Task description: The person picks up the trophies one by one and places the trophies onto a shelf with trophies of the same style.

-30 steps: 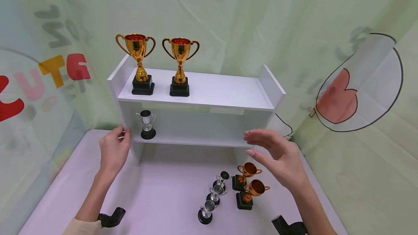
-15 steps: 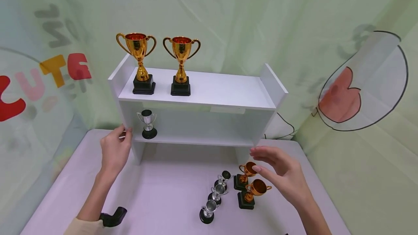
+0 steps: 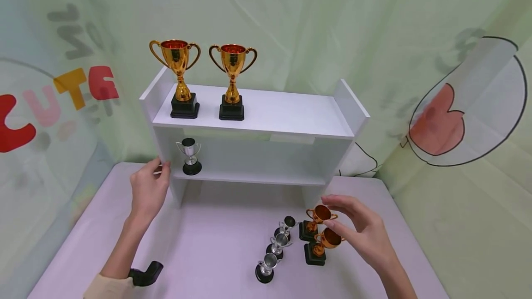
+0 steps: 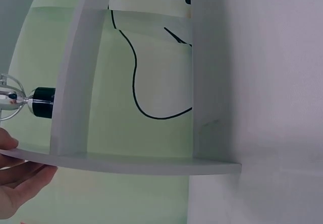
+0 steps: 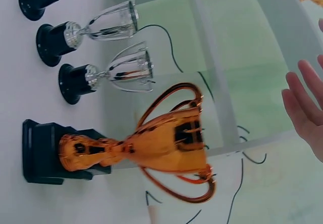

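Note:
My left hand (image 3: 148, 190) pinches the edge of the white shelf's left side panel, its fingers (image 4: 30, 181) on the outer face and the thumb inside. Beside it, a small silver trophy cup (image 3: 190, 156) stands on the middle shelf. My right hand (image 3: 360, 227) hovers with fingers spread beside two gold trophy cups, a farther one (image 3: 309, 230) and a nearer one (image 3: 317, 250), holding nothing. The nearer gold cup (image 5: 171, 141) fills the middle of the right wrist view. Several small silver trophy cups (image 3: 266, 266) stand in a row left of the gold pair.
Two larger gold trophy cups, one (image 3: 183, 82) at the left end and another (image 3: 232, 84) beside it, stand on the white shelf unit's (image 3: 291, 110) top board. A printed curtain (image 3: 374, 26) hangs behind. A pale cloth covers the table (image 3: 216, 243).
My right hand has come down from beside the middle shelf toward the gold cups on the table. The left hand keeps its hold on the side panel. The head view has tilted slightly.

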`<action>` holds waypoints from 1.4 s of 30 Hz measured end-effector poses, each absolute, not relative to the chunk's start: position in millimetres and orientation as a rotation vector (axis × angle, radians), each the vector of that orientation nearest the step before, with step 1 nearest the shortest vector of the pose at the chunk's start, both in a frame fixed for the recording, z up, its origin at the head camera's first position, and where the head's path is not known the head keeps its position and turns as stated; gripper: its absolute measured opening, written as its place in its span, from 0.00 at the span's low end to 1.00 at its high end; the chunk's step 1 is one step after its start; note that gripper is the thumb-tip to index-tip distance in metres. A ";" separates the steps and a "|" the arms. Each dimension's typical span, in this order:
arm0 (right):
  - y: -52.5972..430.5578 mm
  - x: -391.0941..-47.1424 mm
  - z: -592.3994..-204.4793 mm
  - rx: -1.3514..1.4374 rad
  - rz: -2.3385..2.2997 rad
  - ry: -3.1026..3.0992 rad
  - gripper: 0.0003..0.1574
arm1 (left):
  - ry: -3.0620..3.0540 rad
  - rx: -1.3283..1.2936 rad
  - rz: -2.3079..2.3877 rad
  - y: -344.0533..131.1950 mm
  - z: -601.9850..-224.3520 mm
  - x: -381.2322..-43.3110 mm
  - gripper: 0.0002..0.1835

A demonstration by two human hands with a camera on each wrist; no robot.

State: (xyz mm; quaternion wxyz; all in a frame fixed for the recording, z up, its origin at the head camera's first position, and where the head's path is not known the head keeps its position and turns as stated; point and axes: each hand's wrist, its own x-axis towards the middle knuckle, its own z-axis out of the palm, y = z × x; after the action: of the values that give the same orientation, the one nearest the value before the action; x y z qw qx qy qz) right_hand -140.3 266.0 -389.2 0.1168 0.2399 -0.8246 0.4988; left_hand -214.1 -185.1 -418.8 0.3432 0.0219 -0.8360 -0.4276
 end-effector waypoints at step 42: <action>290.3 -124.5 -460.9 0.202 1.492 -2.607 0.28 | -2.176 0.059 -1.107 -184.2 -418.4 -215.0 0.09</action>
State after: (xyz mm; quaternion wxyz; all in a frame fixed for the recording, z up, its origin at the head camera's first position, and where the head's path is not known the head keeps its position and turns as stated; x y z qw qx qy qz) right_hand -124.5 290.3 -460.9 0.0654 0.0669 -0.8641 0.4945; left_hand -215.0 -184.2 -418.4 0.3427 0.0228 -0.8370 -0.4259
